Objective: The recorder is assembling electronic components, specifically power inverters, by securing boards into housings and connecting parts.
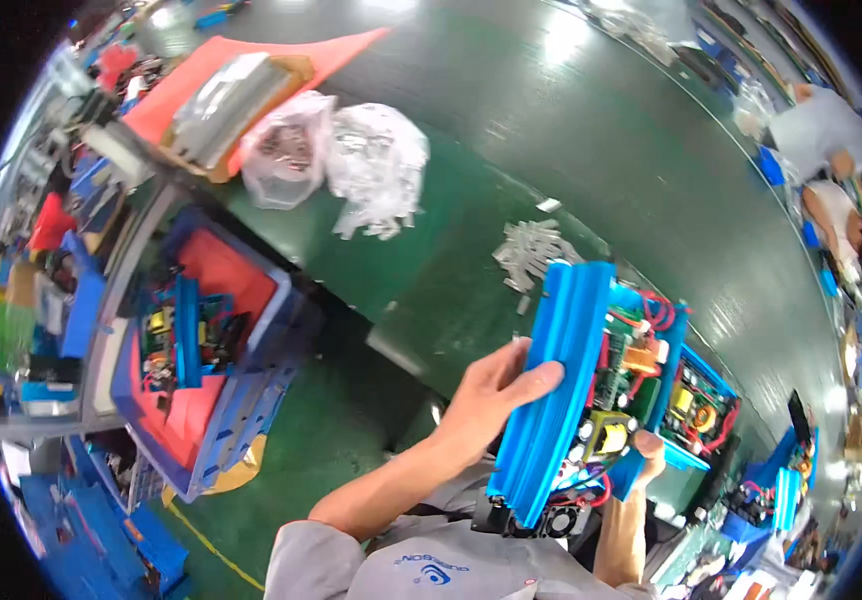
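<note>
- A blue ribbed metal housing with an exposed circuit board (591, 385) is shown right of the frame's centre, tilted on edge and raised above the dark green work table (511, 150).
- The left hand (486, 395) is laid against the outer ribbed wall of the housing, with the fingers (541, 378) stretched nearly flat and only lightly curled; the housing is steadied by it rather than enclosed.
- The right hand (648, 452) is seen at the lower right corner of the housing, with the fingers closed over the blue edge; much of this hand is hidden behind the unit.
- A yellow-wound transformer (608, 435), red wiring (656, 310) and a small black fan (556, 520) are visible on the housing's open side.
- A second open blue unit (701, 405) is seen just beside the held housing, toward the right of the frame.
- A scatter of small pale metal parts (536, 250) is shown on the table just above the housing.
- Two crumpled clear plastic bags (336, 160) are placed in the upper centre, next to a red foam sheet (241, 65).
- A blue plastic crate lined with red foam (241, 400) is shown at centre left, and similar units are held in it.
- Other seated people (821, 130) are seen at the upper right, well apart.
</note>
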Tool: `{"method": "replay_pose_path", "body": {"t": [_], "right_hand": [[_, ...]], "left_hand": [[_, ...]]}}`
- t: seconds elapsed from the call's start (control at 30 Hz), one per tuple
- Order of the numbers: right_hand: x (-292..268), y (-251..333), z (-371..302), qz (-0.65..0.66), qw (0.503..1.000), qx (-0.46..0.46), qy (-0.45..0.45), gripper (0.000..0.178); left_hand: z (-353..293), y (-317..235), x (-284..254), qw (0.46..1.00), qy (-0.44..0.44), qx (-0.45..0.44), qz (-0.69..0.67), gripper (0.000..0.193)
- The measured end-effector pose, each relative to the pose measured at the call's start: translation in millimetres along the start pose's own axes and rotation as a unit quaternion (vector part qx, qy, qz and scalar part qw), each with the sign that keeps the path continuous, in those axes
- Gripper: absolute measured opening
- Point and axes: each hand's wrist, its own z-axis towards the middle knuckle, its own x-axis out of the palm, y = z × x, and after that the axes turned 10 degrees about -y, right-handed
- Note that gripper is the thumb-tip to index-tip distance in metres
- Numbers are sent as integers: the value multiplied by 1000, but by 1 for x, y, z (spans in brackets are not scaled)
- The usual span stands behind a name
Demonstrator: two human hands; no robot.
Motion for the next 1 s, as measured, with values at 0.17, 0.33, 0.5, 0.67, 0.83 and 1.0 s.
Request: {"method": "replay_pose_path", "body": {"t": [0.17,0.33,0.5,0.67,0.83,1.0], "right_hand": [[-28,-8,17,28,989,52,134,54],[-48,-27,22,21,982,100,159,75],[-15,-40,7,-42,991,-4,127,74],[87,-35,-29,-184,947,14,263,96],[142,-47,-47,-244,864,-16,440,80],[135,-37,-50,-298,809,-119,492,45]], "left_hand": [[6,2,-19,995,91,-33,21,51],[-5,10,-43,995,61,-13,76,53],[-48,-14,-49,932,-103,192,289,64],[-91,-31,-52,843,-238,190,444,61],[-132,-32,-116,826,-413,208,322,46],[-168,-74,-206,667,-579,340,322,38]]}}
